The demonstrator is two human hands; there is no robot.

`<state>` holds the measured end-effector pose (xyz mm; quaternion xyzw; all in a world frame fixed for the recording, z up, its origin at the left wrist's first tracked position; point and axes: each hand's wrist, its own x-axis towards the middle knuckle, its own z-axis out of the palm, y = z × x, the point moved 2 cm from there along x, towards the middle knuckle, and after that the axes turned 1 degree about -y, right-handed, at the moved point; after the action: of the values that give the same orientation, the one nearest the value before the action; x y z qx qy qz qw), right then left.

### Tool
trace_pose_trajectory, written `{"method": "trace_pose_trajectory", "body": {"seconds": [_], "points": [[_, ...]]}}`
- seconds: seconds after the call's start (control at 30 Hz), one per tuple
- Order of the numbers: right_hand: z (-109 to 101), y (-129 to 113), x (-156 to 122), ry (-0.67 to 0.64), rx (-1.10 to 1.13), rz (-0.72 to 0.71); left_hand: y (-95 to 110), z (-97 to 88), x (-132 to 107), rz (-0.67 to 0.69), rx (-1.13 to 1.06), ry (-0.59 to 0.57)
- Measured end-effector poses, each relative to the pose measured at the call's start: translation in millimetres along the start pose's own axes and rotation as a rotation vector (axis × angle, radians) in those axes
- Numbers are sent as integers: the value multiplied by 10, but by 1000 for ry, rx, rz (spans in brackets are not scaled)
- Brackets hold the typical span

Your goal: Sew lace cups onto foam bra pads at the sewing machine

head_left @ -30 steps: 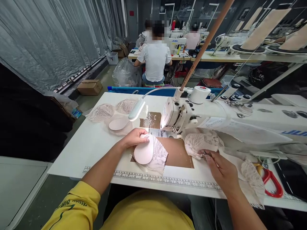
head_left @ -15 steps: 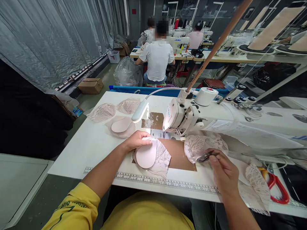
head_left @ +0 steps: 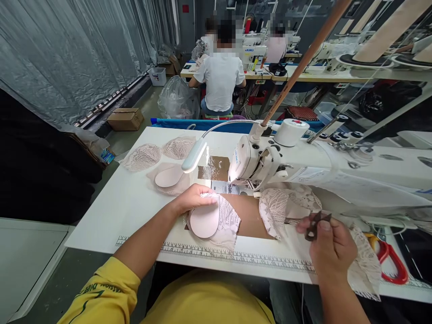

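My left hand (head_left: pixel 197 199) pinches the top edge of a lace bra cup (head_left: pixel 229 220), whose smooth pale pad (head_left: pixel 204 221) faces up on the table just in front of the sewing machine (head_left: pixel 249 162). Over to the right, my right hand (head_left: pixel 332 243) is closed around small dark thread snips (head_left: pixel 316 226), their blades pointing up and away from me. Another lace cup piece (head_left: pixel 275 207) lies between my hands, beneath the machine arm. More lace (head_left: pixel 366 265) hangs over the table edge beyond my right wrist.
Lace cups (head_left: pixel 141 157) and a padded cup (head_left: pixel 168 175) lie on the table's left side. A lamp (head_left: pixel 195 155) hangs over the machine bed. Red-handled scissors (head_left: pixel 393 263) rest at far right. A printed ruler (head_left: pixel 209 249) runs along the front edge. A person (head_left: pixel 219 83) sits ahead.
My right hand has moved right, away from the middle lace piece, and the snips have turned upward in it. My left hand stays on the bra cup.
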<state>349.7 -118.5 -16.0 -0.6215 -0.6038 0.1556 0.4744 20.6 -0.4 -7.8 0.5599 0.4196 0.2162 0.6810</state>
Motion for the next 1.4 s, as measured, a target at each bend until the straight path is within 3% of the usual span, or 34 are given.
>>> {"method": "trace_pose_trajectory", "body": {"seconds": [0.07, 0.17, 0.23, 0.37, 0.47, 0.7, 0.83, 0.97, 1.4], "points": [[65, -72, -3, -55, 104, 57, 2, 13, -8, -4, -7, -22], [306, -292, 58, -408, 46, 41, -8, 36, -13, -14, -24, -47], [482, -463, 143, -561, 6, -10, -14, 56, -14, -17, -31, -72], [785, -715, 373, -707, 67, -35, 3, 84, -34, 20, -24, -150], [960, -774, 499, -777, 145, 26, 14, 72, -56, 33, 14, -191], [1318, -680, 435, -792, 361, 135, -22, 40, -33, 118, 108, -266], [1401, -639, 361, -759, 274, 116, -38, 58, 4, 227, 233, -185], [1386, -631, 357, -733, 230, 80, -48, 86, 14, 212, 286, -119], [1166, -543, 431, -780, 387, 223, -36, 45, -43, 0, 8, -202]]}}
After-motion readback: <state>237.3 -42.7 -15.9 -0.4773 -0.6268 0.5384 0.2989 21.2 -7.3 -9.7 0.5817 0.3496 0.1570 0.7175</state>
